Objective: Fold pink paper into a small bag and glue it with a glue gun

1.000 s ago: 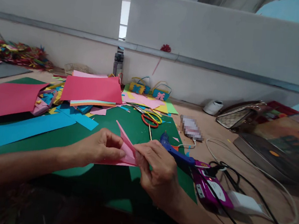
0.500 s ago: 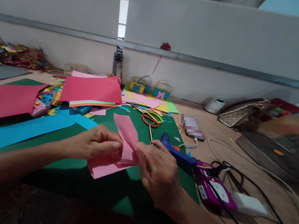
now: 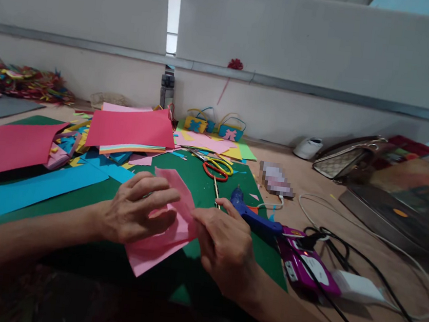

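A folded piece of pink paper (image 3: 158,247) is held over the green cutting mat (image 3: 87,224). My right hand (image 3: 228,240) pinches its right edge between thumb and fingers. My left hand (image 3: 141,209) is at the paper's left side with its fingers bent and apart, partly covering it; whether it touches the paper I cannot tell. Beyond the hands lie scissors (image 3: 216,168) with red and yellow handles. A thin pen-like tool (image 3: 217,189) and a blue glue gun (image 3: 253,214) lie by my right hand.
Red sheets (image 3: 133,128) are stacked at the back left, with blue strips (image 3: 46,191) nearer. Small paper bags (image 3: 230,133) stand at the back. On the right are a purple power strip (image 3: 305,267), loose cables (image 3: 374,288), a pixelated object (image 3: 276,179) and a brown bag (image 3: 348,158).
My left hand has loosened its pinch, spreading its fingers and rising slightly. The pink paper has tilted and opened a little, while my right hand keeps its hold.
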A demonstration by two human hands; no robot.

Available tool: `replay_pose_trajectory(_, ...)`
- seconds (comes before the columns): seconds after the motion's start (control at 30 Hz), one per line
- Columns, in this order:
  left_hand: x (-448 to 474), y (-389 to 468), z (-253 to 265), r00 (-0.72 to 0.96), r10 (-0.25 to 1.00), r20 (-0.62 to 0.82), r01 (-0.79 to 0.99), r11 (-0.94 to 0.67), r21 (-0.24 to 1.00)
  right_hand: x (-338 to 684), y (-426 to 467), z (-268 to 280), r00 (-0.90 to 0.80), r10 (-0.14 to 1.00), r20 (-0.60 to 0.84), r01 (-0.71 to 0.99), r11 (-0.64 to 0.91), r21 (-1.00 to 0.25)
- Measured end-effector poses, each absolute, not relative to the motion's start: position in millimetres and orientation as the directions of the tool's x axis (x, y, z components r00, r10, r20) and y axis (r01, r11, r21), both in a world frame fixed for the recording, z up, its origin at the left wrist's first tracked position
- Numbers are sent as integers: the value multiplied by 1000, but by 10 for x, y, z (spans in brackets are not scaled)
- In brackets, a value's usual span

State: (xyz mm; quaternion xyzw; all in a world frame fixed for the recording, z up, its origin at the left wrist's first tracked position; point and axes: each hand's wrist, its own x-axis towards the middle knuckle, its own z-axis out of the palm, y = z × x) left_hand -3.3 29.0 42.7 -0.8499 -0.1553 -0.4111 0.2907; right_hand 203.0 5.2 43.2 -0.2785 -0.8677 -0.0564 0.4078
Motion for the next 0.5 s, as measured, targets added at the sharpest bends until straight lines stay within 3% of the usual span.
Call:
replay_pose_trajectory(0.13,-12,274,415,557,80,827,550,-781,-295,2036,52,432,-502,432,749,514,846,-143)
replay_pose_trajectory(0.3,-49,315,445,571,36,820,534,-776,-337,2062,76,474,-471,509,721,537,813,-223)
replay_pose_trajectory(0.5,-77,316,460,607,29,794,547,-741,-391,2133,50,633,-507,753,419,601,658,-454)
